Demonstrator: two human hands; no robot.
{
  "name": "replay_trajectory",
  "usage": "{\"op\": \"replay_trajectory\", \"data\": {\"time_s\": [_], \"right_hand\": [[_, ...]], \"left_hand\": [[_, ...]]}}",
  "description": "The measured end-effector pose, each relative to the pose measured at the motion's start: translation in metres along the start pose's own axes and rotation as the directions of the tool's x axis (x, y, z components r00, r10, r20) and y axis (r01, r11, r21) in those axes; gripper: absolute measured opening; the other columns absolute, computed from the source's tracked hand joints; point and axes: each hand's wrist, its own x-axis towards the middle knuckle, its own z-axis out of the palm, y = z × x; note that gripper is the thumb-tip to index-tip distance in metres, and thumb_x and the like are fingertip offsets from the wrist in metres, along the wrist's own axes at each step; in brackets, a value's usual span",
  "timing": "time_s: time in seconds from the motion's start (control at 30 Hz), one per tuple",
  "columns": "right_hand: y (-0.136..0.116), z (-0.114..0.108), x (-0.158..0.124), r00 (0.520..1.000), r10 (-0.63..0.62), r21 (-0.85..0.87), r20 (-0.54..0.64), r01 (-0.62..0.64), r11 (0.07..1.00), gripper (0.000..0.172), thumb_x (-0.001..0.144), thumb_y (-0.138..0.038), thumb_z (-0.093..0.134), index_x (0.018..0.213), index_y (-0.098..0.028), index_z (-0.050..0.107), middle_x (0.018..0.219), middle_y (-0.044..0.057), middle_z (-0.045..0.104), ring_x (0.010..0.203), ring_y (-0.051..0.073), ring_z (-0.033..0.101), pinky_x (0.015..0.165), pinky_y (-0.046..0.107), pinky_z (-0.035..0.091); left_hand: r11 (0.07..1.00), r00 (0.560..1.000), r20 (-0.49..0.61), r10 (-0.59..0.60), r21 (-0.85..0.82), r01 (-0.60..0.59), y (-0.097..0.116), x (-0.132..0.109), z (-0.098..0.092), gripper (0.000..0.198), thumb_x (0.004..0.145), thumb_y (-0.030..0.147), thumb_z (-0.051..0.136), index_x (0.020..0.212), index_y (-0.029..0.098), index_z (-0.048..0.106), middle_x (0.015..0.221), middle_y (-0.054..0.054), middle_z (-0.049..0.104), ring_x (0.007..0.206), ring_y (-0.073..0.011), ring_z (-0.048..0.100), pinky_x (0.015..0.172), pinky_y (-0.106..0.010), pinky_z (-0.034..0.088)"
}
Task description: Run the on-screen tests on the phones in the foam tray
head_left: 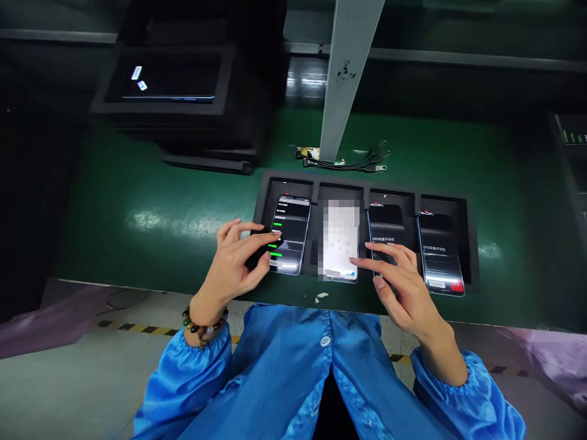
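Several smartphones lie in the compartments of a black tray [472, 256]. My left hand [238, 256] has its fingers stretched out over the leftmost smartphone [293, 229], whose dark screen shows a list with green lines. With spread fingers, my right hand [403, 284] reaches its index fingertip to the white, partly blurred screen of the second smartphone [340, 244]. Under that hand's fingers the third smartphone [387, 226] is partly hidden. At the right end sits the fourth smartphone [443, 253], dark with white text and a red patch at its lower corner. Neither hand grasps anything.
Short black cables [348, 165] lie behind the tray, by the foot of a grey metal post [348, 73]. A stack of black trays [229, 122] stands at the back left, a smartphone [174, 76] in its top one. The green table [183, 214] ends close to my body.
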Motion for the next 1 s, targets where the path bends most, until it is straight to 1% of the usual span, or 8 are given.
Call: {"op": "replay_trajectory", "data": {"time_s": [0.17,0.37,0.5,0.6,0.7,0.8,0.9,1.0], "right_hand": [[0.001,-0.003,-0.001,0.999,0.036,0.004,-0.009,-0.036,0.999,0.042,0.112,-0.028,0.049,0.147,-0.039,0.069,0.141,0.004,0.077,0.146,0.035,0.062,0.123,0.064,0.038],[0.0,-0.005,-0.002,0.998,0.037,-0.018,-0.04,-0.038,0.999,0.042,0.113,-0.029,0.046,0.148,-0.038,0.069,0.142,0.005,0.076,0.142,0.035,0.064,0.121,0.062,0.04],[0.0,-0.005,-0.002,0.999,0.027,-0.023,-0.038,-0.028,0.999,0.044,0.113,-0.026,0.046,0.15,-0.035,0.068,0.142,0.005,0.076,0.144,0.033,0.062,0.121,0.059,0.039],[0.001,-0.006,-0.003,0.999,0.024,-0.021,-0.034,-0.024,0.999,0.043,0.113,-0.024,0.047,0.149,-0.033,0.068,0.143,0.006,0.075,0.144,0.032,0.061,0.122,0.057,0.038],[0.002,-0.006,-0.002,0.999,0.023,-0.028,-0.036,-0.024,0.999,0.041,0.113,-0.024,0.047,0.147,-0.032,0.069,0.147,0.007,0.073,0.145,0.031,0.061,0.122,0.057,0.038],[0.002,-0.005,-0.001,0.998,0.035,-0.035,-0.046,-0.036,0.999,0.04,0.114,-0.025,0.047,0.146,-0.032,0.07,0.148,0.007,0.071,0.145,0.032,0.061,0.122,0.058,0.038],[0.0,-0.005,0.0,0.997,0.057,-0.048,-0.059,-0.06,0.997,0.039,0.114,-0.027,0.046,0.144,-0.031,0.071,0.147,0.008,0.072,0.145,0.032,0.061,0.121,0.058,0.039],[-0.001,-0.006,0.0,0.995,0.075,-0.055,-0.072,-0.079,0.995,0.038,0.114,-0.026,0.047,0.143,-0.031,0.072,0.145,0.008,0.072,0.145,0.031,0.06,0.12,0.055,0.04]], "left_hand": [[0.997,1.0,-0.011,0.028,-0.072,-0.029,-0.002,-0.002,0.0,0.027,0.098,0.03,0.059,0.107,0.028,0.084,0.101,-0.004,0.083,0.112,-0.0276,0.074,0.121,-0.057,0.038],[0.999,1.0,-0.014,0.005,-0.054,-0.005,-0.006,0.003,0.002,0.035,0.096,0.029,0.062,0.125,0.028,0.082,0.118,-0.005,0.084,0.124,-0.0291,0.071,0.123,-0.057,0.036],[0.994,0.997,-0.033,0.063,-0.091,-0.066,-0.011,0.001,0.003,0.026,0.096,0.027,0.064,0.113,0.028,0.084,0.107,-0.003,0.084,0.115,-0.0273,0.073,0.12,-0.055,0.037],[0.991,0.996,-0.041,0.076,-0.111,-0.081,-0.012,-0.001,0.001,0.024,0.096,0.028,0.065,0.11,0.029,0.085,0.104,-0.003,0.083,0.112,-0.0272,0.074,0.117,-0.055,0.039],[0.995,0.997,-0.065,0.029,-0.096,-0.035,-0.01,0.003,0.001,0.028,0.098,0.029,0.061,0.116,0.029,0.084,0.107,-0.005,0.083,0.115,-0.0286,0.073,0.115,-0.055,0.04],[0.999,0.996,-0.083,-0.039,-0.041,0.035,-0.009,0.013,0.006,0.038,0.101,0.03,0.057,0.133,0.028,0.078,0.117,-0.006,0.082,0.125,-0.0307,0.069,0.12,-0.058,0.037],[0.999,0.998,-0.053,-0.039,0.009,0.04,-0.009,0.022,0.013,0.043,0.103,0.033,0.055,0.142,0.026,0.073,0.125,-0.008,0.08,0.133,-0.0323,0.064,0.126,-0.059,0.032],[1.0,0.999,-0.042,-0.02,0.018,0.02,-0.012,0.025,0.015,0.043,0.104,0.034,0.053,0.141,0.026,0.072,0.126,-0.007,0.08,0.134,-0.0323,0.063,0.127,-0.058,0.03]]}}
